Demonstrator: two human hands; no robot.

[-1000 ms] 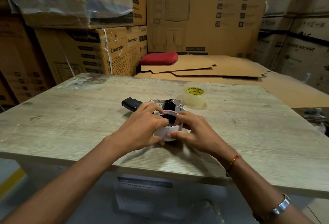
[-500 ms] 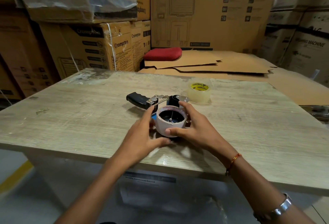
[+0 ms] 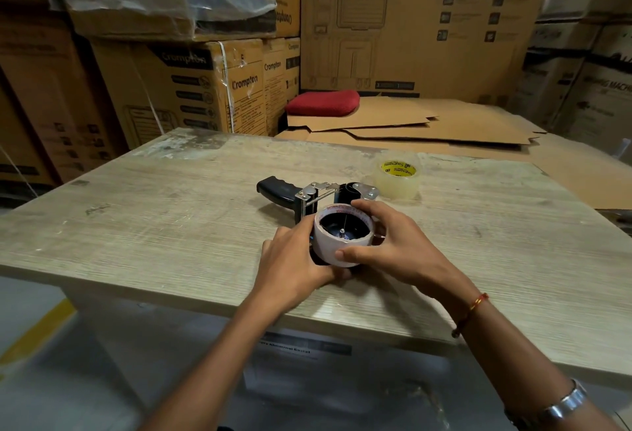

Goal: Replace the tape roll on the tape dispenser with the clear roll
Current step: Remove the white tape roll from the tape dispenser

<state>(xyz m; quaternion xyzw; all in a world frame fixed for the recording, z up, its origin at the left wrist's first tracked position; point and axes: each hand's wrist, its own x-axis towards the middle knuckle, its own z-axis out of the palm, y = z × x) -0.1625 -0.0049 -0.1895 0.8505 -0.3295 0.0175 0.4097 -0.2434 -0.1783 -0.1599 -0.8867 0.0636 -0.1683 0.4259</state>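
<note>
Between the curled fingers of both hands sits the white roll, still seated on the black hub of the tape dispenser, which lies on its side on the table. On the roll's right side, the right hand grips it: the thumb presses the near wall while the other fingers wrap over the far rim. Opposite, the left hand rests against the roll's left wall, fingers bent around its lower edge and thumb tucked underneath; how firmly it grips cannot be told. Beyond the left fingertips the dispenser's black handle points away to the left, and its metal plates show just past the right fingertips. Farther out beyond the right fingers, apart from the dispenser, the clear roll with a yellow label lies flat on the table. A red cushion rests on flattened cardboard behind the table.
</note>
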